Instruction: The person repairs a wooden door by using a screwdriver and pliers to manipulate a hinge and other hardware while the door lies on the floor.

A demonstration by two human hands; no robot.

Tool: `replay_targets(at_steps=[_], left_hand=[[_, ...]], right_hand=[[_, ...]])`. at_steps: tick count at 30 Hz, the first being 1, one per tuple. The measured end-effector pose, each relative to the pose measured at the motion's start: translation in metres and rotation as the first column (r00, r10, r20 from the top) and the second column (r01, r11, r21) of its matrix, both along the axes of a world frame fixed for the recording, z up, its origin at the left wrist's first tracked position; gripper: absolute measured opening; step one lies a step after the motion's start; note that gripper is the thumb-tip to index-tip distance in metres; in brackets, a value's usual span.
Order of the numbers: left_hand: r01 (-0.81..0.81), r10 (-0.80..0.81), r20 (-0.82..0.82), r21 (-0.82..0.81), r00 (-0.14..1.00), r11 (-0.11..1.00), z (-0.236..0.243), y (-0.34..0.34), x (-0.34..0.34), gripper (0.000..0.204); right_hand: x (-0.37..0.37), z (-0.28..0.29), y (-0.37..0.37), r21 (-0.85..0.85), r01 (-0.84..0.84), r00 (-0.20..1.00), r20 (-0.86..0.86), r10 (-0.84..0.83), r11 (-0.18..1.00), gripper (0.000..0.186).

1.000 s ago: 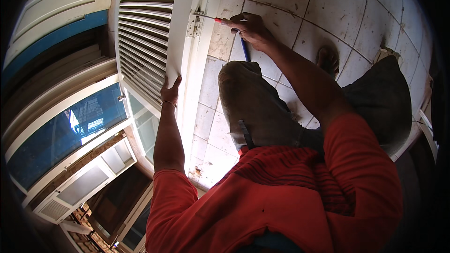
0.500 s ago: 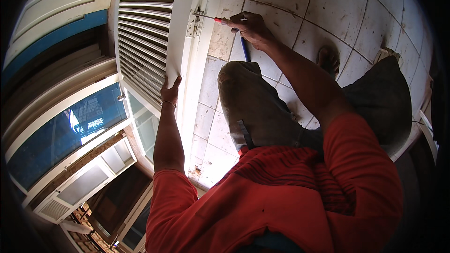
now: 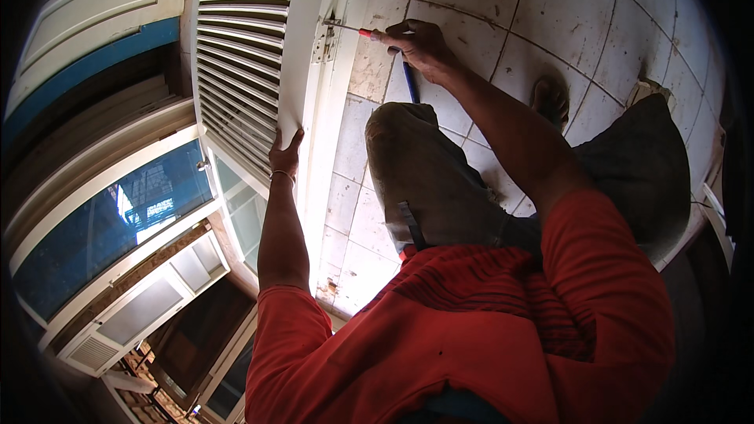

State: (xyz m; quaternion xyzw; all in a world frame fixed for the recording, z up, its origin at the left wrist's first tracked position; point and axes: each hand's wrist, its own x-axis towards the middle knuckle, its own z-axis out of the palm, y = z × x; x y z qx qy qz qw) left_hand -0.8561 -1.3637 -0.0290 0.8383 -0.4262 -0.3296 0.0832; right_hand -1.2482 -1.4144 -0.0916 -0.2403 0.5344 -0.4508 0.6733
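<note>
Firstly, red-handled screwdriver (image 3: 366, 33), pinched in right hand (image 3: 420, 47), shaft reaching metal fitting (image 3: 323, 50) at edge of white louvred door (image 3: 302, 55); secondly, left hand (image 3: 285, 159), thumb spread wide on door; thirdly, blue-handled tool (image 3: 409, 82), on tiled floor (image 3: 471, 8) beside trousered knee (image 3: 397, 132)
</note>
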Motion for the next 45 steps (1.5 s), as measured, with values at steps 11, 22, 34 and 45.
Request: replay_targets(at_steps=[11,22,34,45], left_hand=[[-0.008,0.008,-0.034,-0.009,0.999,1.000,-0.001,0.001,0.001,0.083],[0.002,-0.002,-0.039,0.002,0.999,1.000,0.005,-0.001,-0.006,0.084],[0.021,-0.021,-0.022,-0.010,1.000,1.000,0.001,-0.002,-0.006,0.084],[-0.009,0.008,-0.069,-0.013,0.998,1.000,0.007,-0.001,-0.014,0.082]], right_hand=[[0.002,0.008,0.001,-0.024,0.021,0.999,0.030,-0.020,0.999,0.037],[-0.002,0.021,-0.004,-0.052,0.106,0.983,0.155,-0.097,0.993,0.038],[0.000,0.000,-0.001,0.001,0.042,0.999,0.010,-0.042,0.999,0.044],[-0.001,0.004,-0.001,-0.142,0.005,0.997,-0.075,-0.016,0.990,0.033]])
